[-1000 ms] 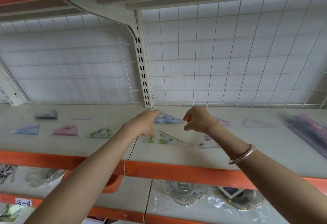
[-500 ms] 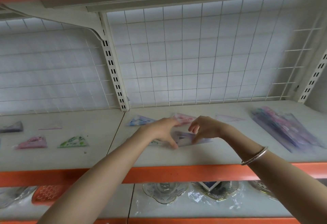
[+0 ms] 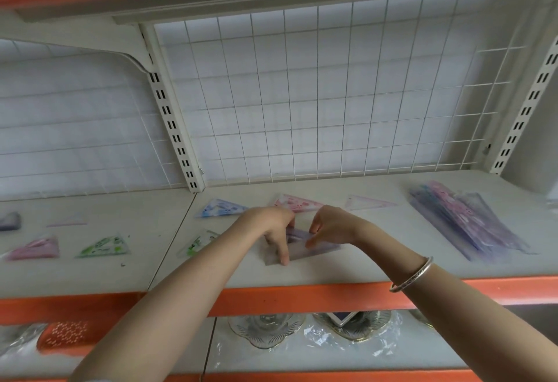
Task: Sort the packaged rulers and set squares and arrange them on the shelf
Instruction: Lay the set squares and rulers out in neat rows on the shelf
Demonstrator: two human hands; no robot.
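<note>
On the white shelf (image 3: 362,264) both my hands work on a purple packaged set square (image 3: 314,247) lying near the front edge. My left hand (image 3: 276,227) presses down on its left part with straight fingers. My right hand (image 3: 327,226) pinches its upper edge. Behind them lie a blue set square (image 3: 220,208), a pink one (image 3: 299,202) and a pale clear one (image 3: 370,202). A green set square (image 3: 196,244) sits partly behind my left forearm. A stack of packaged rulers (image 3: 465,224) lies at the right.
The left shelf section holds a green set square (image 3: 105,245), a pink one (image 3: 34,249) and two others further back. A wire grid wall (image 3: 302,94) closes the back. The orange shelf lip (image 3: 302,295) runs below; wrapped glass dishes (image 3: 265,328) stand on the lower shelf.
The view has swung right and closer. My hands left the blue set square at the back and came forward onto the purple one, which now lies flatter on the shelf.
</note>
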